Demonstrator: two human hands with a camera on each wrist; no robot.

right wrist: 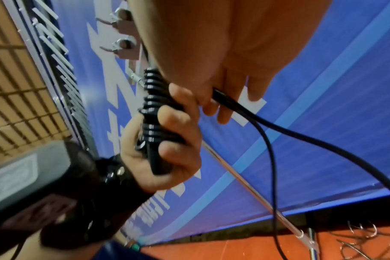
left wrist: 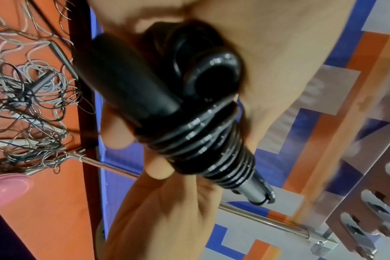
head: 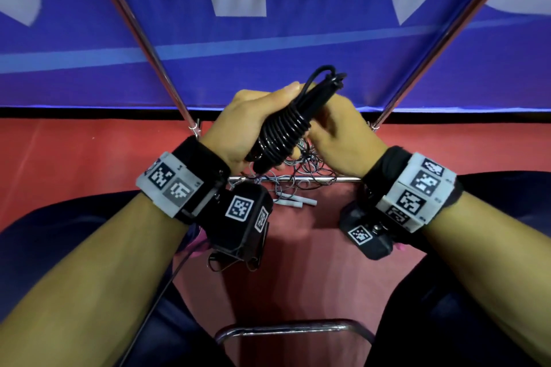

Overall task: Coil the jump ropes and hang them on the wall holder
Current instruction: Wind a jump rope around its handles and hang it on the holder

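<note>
Nearest the camera, a curved metal rim (head: 283,329) sits between the person's knees; above it, each forearm carries a marker-printed wrist band (head: 176,185); the left hand (head: 247,125) is clamped round a black jump rope (head: 283,131), its fingers (right wrist: 178,126) curled over the two handles, which lie side by side and tilt up and away; the cord is wound in tight turns round the middle of the handles. The right hand (head: 343,140) meets the bundle from the other side; in the right wrist view its fingertips pinch the loose cord (right wrist: 267,140) close to the coil, and two strands sag from there toward the floor; the bundle is held in mid-air above a horizontal metal rail (head: 298,179). About the rail, a tangle of thin grey ropes (head: 301,170) lies on the red floor (head: 89,152), with white handles (head: 295,202) poking out. Two slanting metal poles (head: 143,39) rise before a blue banner (head: 268,68); a wall holder (left wrist: 374,202) with metal hooks is mounted by the banner, well apart from the bundle.
</note>
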